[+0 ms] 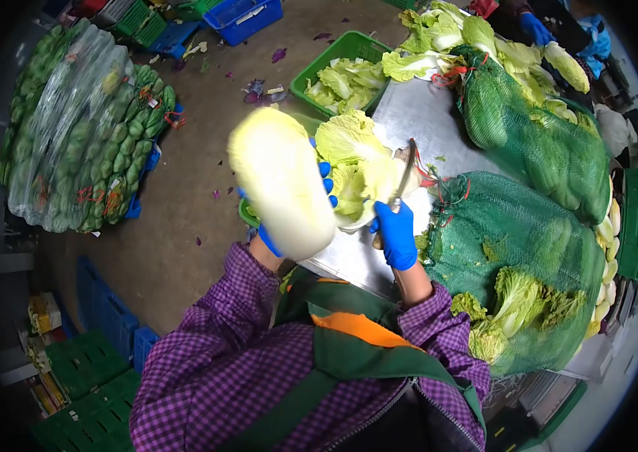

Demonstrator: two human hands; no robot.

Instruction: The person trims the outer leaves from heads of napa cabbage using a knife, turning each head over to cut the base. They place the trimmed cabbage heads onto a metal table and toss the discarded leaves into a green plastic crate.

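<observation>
My left hand (324,185), in a blue glove, grips a large pale trimmed napa cabbage (281,181) held up in front of me, blurred. My right hand (394,233), also in a blue glove, is shut on a knife (406,177) whose blade points up and away over the metal table (409,113). Loose green outer cabbage leaves (353,154) lie between the two hands, just behind the cabbage.
Two green net sacks of cabbages (515,256) (545,143) lie on the table at right. A green crate (345,75) of leaf trimmings stands on the floor beyond. A wrapped pallet of cabbages (78,128) sits at left. Another person's blue glove (536,29) shows at top right.
</observation>
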